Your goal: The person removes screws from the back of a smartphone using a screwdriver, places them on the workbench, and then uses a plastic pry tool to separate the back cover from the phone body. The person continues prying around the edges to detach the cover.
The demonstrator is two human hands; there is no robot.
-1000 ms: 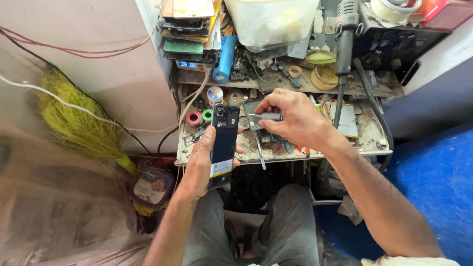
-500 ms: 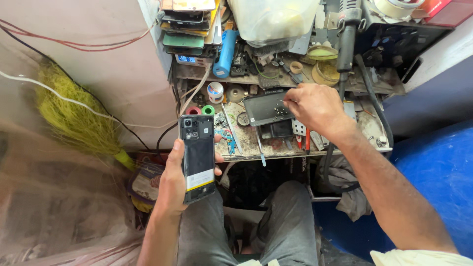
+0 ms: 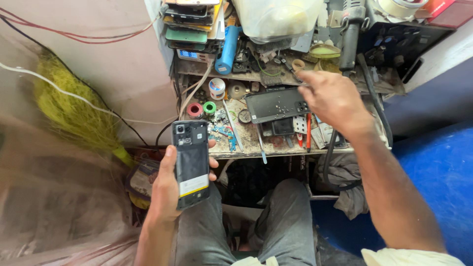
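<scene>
- Because the right hand turns its back to the camera, whether its pinched fingertips grip anything cannot be told; they hover just above the dark back cover lying on the cluttered bench.
- The left hand clasps the opened phone, thumb on its left edge, fingers wrapping its right edge.

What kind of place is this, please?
Most likely a small phone repair bench. The left hand holds an opened phone with its back off, a loose back cover dotted with small screws lies on the cluttered bench, and a stack of phones stands behind.
</scene>
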